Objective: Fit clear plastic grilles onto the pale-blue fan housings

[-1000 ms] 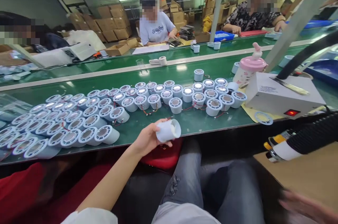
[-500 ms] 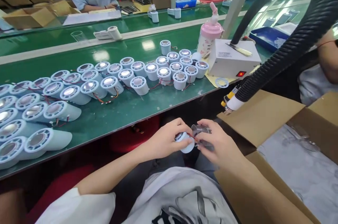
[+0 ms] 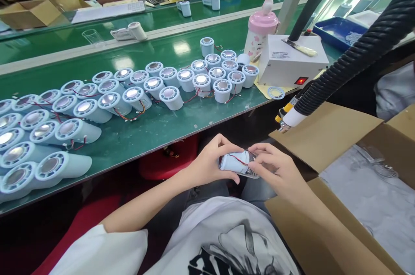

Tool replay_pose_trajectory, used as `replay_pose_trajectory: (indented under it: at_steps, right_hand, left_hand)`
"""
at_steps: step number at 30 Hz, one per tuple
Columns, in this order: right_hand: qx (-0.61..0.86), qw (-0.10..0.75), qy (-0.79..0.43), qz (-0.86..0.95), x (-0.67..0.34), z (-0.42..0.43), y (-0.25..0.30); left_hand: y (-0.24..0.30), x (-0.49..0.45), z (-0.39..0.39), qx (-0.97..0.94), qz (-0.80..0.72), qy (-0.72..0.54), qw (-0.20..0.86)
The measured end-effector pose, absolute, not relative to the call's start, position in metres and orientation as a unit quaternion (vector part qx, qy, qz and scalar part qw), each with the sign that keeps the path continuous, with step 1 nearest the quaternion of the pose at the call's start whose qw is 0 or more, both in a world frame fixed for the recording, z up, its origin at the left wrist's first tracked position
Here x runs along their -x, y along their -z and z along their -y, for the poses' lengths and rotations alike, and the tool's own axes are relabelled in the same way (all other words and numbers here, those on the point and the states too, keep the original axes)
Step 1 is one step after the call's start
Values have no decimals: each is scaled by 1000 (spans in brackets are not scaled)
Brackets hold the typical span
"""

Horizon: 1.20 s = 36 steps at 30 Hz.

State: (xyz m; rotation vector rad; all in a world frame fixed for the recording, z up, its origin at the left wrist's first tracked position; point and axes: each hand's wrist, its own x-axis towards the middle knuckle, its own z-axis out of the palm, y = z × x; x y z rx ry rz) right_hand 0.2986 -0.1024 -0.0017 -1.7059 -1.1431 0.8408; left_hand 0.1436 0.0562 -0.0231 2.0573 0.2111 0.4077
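Observation:
Between my hands, above my lap, is a light-blue cylindrical housing [image 3: 232, 163] lying on its side, with thin red and dark wires along it. My left hand [image 3: 209, 161] grips its left end between thumb and fingers. My right hand [image 3: 275, 163] is closed on a clear plastic cup [image 3: 251, 173] at the housing's right end. The cup appears to be around at least part of the housing; how far is partly hidden by my fingers. Many similar blue housings [image 3: 170, 98] with round metallic faces and loose wires stand on the green bench [image 3: 155, 130] ahead.
A white box with a lit red switch [image 3: 293, 61] stands at the bench's right, beside a pink-lidded bottle [image 3: 262, 28]. A black ribbed hose [image 3: 348, 61] hangs over an open carton [image 3: 327, 136] on my right. Two co-workers sit across the bench.
The housing and the clear cup, apart or just touching at their ends before, now overlap. The housing has turned onto its side, its wires facing up. My view has shifted slightly.

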Motion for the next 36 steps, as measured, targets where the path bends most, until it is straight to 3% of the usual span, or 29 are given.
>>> replay_pose_trajectory:
  at_steps: [3,10,16,19,36]
  right_hand:
    - [665,508,-391,382,-303,104,7]
    - [576,596,-474,298,-314,106,15]
    - [615,485,-295,547,-308,120,22]
    - [624,454,-271,576,-307,127,23]
    - [559,518,-517,391,-306,126,8]
  left_hand:
    - [28,-146,-58,-851,-40,-147,502]
    - [19,-148,-54,-743,-57,-47,665]
    - [19,-142,-46,-590,-140,-24,795]
    - [16,-138,-47,-592,-129,18,795]
    - [3,-132,-48,-737,-45,-44,673]
